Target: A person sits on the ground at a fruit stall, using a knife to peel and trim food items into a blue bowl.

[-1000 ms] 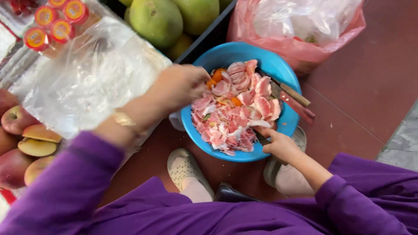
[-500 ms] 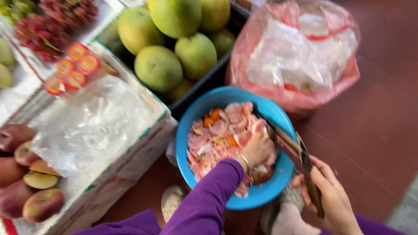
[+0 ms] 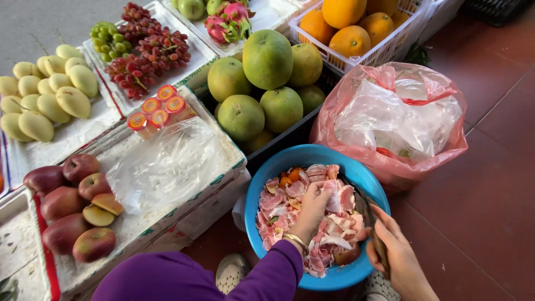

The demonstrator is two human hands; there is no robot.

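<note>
- Left hand (image 3: 314,206) reaches into the blue bowl (image 3: 267,184), fingers closed on pink fruit peelings (image 3: 329,223).
- Right hand (image 3: 398,253) at the bowl's right rim, clamped around a knife (image 3: 372,223).
- Bowl sits near, right of the green pomelos (image 3: 267,83).

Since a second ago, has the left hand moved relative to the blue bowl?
Yes. The left hand has gone from the blue bowl's far-left rim into the middle, onto the pink peel scraps.
</note>
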